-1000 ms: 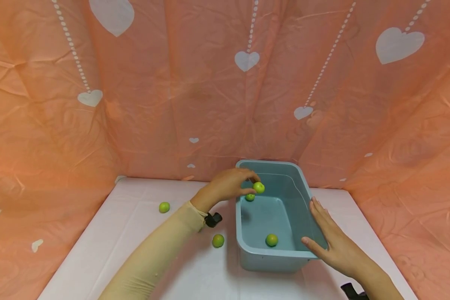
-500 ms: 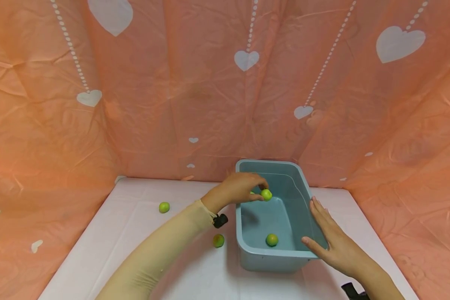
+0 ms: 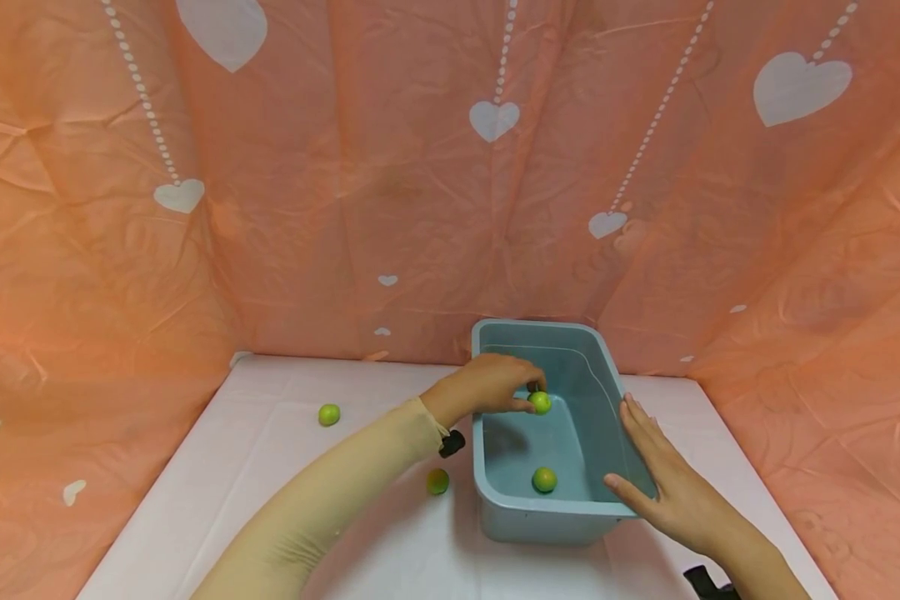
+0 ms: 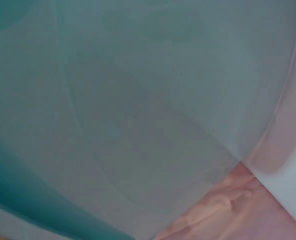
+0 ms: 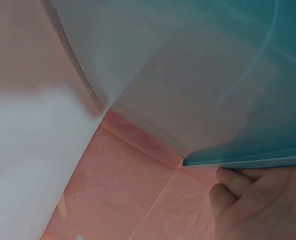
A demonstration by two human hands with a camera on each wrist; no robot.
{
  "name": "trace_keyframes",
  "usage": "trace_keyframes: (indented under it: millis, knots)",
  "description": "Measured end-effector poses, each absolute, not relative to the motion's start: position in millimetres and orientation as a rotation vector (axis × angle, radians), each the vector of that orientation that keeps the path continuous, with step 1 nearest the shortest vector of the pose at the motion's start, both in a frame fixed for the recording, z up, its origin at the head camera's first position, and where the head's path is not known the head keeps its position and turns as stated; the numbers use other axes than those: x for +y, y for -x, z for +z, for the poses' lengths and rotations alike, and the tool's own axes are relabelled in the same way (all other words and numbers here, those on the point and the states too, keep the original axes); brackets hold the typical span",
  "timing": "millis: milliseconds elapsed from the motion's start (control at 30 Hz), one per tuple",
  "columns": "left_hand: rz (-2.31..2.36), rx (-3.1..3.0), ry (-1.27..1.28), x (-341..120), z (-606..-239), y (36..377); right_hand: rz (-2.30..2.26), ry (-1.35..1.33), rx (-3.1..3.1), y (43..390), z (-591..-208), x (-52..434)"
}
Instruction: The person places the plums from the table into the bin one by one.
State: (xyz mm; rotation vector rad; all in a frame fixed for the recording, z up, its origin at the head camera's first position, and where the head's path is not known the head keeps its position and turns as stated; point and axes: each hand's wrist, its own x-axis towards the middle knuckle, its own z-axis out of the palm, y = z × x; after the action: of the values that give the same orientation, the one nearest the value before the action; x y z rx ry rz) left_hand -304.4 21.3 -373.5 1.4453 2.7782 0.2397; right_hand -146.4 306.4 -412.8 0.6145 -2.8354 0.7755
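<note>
left hand (image 3: 492, 385) pinches a green ball (image 3: 540, 402) inside the blue bin (image 3: 547, 527); right hand (image 3: 671, 492), fingers flat, steadies its rim.

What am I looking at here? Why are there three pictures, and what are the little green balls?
These are a person's two hands, filmed by three cameras at once. The big picture comes from a camera on the person's head, looking down at a white table with pink heart cloth behind it. The two blurry pictures come from cameras strapped to each wrist, so close that they mostly show the blue tub's wall. The left hand pinches a small green ball inside the blue tub. The right hand lies flat against the tub's side. Another green ball sits on the tub's bottom. Two more lie on the table: one beside the tub and one farther left.
</note>
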Motion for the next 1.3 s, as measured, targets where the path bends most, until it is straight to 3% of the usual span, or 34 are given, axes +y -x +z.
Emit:
trace_keyframes:
  millis: [1300]
  knots:
    - [0.027, 2.634, -1.397, 56, -392, 298, 0.824, -0.613, -2.849, 147, -413, 308]
